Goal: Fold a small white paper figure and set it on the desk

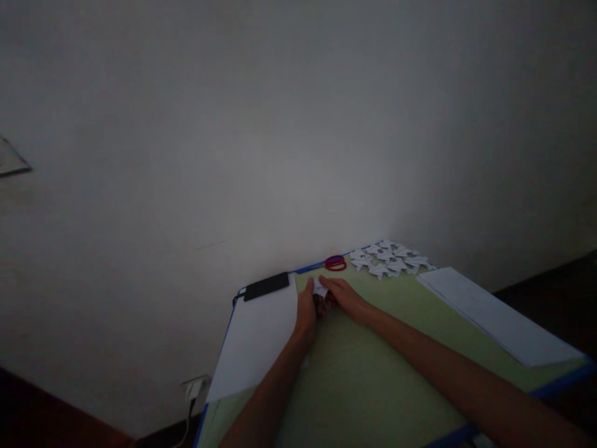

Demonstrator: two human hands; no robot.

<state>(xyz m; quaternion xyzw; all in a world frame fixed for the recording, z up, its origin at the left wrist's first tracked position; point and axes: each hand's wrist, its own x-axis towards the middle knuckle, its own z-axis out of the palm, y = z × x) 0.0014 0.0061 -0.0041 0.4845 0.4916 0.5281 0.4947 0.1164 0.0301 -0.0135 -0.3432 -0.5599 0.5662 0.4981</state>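
Observation:
A small piece of folded white paper (319,288) is pinched between my two hands above the green tabletop (373,373). My left hand (308,311) is closed on its left side, with the thumb up. On the other side, my right hand (342,295) grips it with thumb and bent fingers. Parts of the paper are hidden behind the fingers. Just beyond the hands lie red-handled scissors (336,263). Several folded white paper pieces (392,258) with pointed ends are grouped at the far right corner.
White sheets (499,314) lie along the table's right side. A large white sheet (256,348) covers the left part, with a black flat device (267,286) at its far end. The wall (298,124) stands behind the table. A plug (193,390) sits in a wall socket at lower left.

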